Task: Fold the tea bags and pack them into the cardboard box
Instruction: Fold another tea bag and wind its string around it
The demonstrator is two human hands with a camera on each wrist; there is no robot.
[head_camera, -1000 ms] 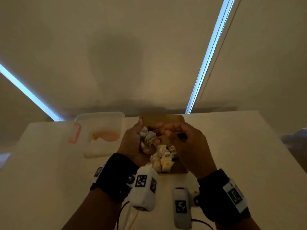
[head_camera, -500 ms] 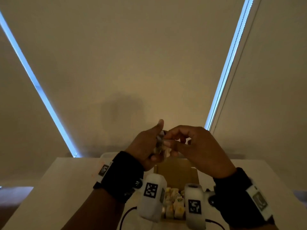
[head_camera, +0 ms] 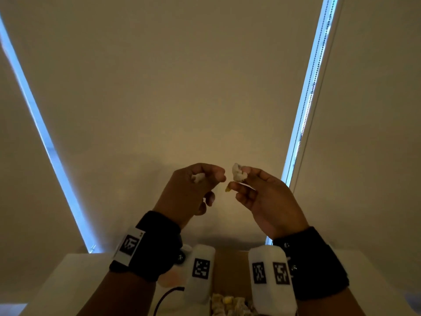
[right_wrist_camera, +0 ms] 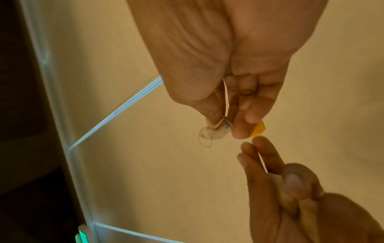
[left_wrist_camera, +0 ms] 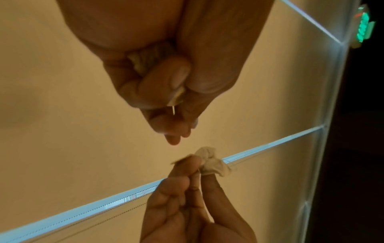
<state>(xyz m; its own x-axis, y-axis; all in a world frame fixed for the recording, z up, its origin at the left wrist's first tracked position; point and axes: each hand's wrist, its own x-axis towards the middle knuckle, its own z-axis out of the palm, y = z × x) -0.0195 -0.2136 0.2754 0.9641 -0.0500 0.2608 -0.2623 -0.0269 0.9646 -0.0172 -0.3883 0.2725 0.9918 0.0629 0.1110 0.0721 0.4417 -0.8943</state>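
Both hands are raised above the table in front of the window blinds. My left hand [head_camera: 210, 177] is curled into a fist round a white tea bag [head_camera: 197, 177]; in the left wrist view the bag [left_wrist_camera: 143, 61] sits inside the curled fingers. My right hand [head_camera: 238, 182] pinches a crumpled tea bag [head_camera: 238, 173] at its fingertips, with the bag's yellow tag [head_camera: 227, 189] held just below. The right wrist view shows that bag [right_wrist_camera: 216, 131], its looped string and the tag [right_wrist_camera: 257, 129]. The open cardboard box [head_camera: 230, 267] lies below my wrists, with several folded tea bags [head_camera: 227, 303] inside.
The pale table [head_camera: 75, 283] fills the bottom of the head view. A clear plastic container [head_camera: 169, 278] stands left of the box, mostly hidden by my left wrist. Closed roller blinds [head_camera: 182, 87] with bright gaps fill the background.
Both hands have risen from just above the box to well above it. They were joined on one bundle and have now parted, each holding a tea bag. The head view has tilted upward.
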